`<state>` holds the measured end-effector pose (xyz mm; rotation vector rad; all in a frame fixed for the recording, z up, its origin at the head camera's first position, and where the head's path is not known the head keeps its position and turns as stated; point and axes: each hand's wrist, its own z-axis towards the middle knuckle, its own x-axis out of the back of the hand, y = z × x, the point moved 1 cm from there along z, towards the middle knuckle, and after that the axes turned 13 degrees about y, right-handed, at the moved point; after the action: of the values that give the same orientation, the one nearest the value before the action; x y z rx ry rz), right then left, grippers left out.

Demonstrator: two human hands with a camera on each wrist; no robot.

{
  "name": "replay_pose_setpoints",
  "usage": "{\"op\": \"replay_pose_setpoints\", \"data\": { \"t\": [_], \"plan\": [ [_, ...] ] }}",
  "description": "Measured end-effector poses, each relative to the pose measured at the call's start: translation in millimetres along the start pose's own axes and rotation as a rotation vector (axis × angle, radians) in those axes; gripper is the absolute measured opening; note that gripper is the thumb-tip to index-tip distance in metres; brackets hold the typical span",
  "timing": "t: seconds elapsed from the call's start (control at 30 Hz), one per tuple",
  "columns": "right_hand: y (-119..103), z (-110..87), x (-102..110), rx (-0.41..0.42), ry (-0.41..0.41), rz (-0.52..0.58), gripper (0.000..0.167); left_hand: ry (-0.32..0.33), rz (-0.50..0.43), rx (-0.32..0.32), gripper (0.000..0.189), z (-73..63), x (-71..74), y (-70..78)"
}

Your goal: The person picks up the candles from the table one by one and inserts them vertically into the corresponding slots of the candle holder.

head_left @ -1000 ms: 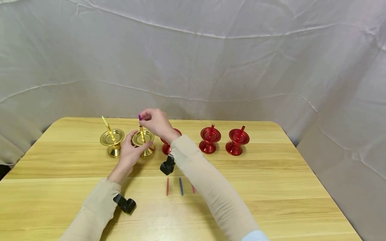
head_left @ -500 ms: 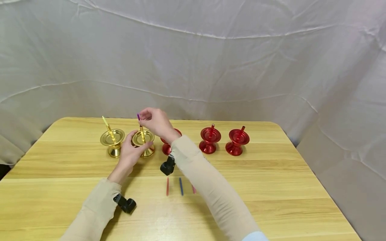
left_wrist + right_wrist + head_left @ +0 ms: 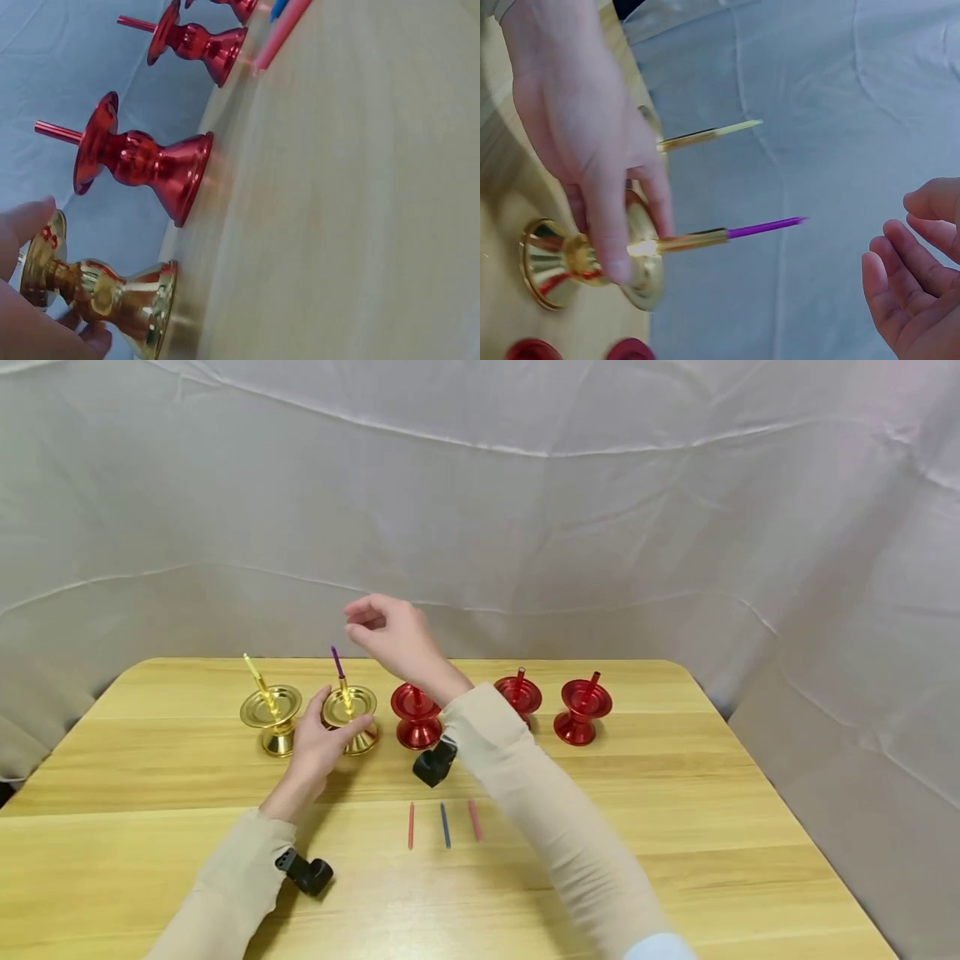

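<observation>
My left hand (image 3: 321, 745) grips the dish of a gold candle holder (image 3: 641, 281), thumb on one side and fingers on the other. A purple candle (image 3: 765, 227) stands in that holder's tube. Up and to the right of the candle, my right hand (image 3: 401, 635) is in the air, fingers loosely bent and holding nothing; the right wrist view shows its fingers apart from the candle. Left of the gripped holder, a second gold candle holder (image 3: 277, 742) bears a pale yellow candle (image 3: 253, 668).
Three red candle holders (image 3: 131, 157) stand to the right in the same row; my right arm partly covers one. On the wooden table (image 3: 675, 827) in front lie a red candle (image 3: 411, 827), a blue candle (image 3: 446, 825) and a pink candle (image 3: 475, 821). A grey cloth (image 3: 480, 510) hangs behind.
My right hand has let go of the purple candle and risen away from it; the candle now stands by itself in the tube. The left hand keeps its grip on the holder.
</observation>
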<state>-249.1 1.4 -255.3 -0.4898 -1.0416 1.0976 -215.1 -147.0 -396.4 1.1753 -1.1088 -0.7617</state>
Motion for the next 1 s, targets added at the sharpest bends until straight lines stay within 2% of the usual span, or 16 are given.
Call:
{"op": "replay_pose_setpoints", "data": {
  "t": [0.27, 0.5, 0.8, 0.9, 1.0],
  "plan": [
    [-11.2, -8.8, 32.7, 0.010, -0.037, -0.023, 0.023, -0.034, 0.080, 0.002, 0.093, -2.3, 3.6, 9.4],
    [1.5, -22.6, 49.7, 0.033, -0.039, -0.067, 0.023, -0.009, 0.125, -0.029, 0.090, -8.8, 0.8, 19.0],
    [37.8, -45.8, 61.9, -0.026, -0.045, -0.100, 0.024, 0.041, 0.212, -0.109, 0.088, -36.5, 5.0, 24.8],
    [47.5, -57.5, 70.2, -0.038, -0.032, -0.108, 0.024, 0.066, 0.223, -0.163, 0.085, -47.0, 5.8, 29.0],
    [55.5, -71.1, 77.9, -0.050, -0.030, -0.106, 0.024, 0.092, 0.209, -0.247, 0.081, -56.9, 4.6, 33.9]
  ]
}}
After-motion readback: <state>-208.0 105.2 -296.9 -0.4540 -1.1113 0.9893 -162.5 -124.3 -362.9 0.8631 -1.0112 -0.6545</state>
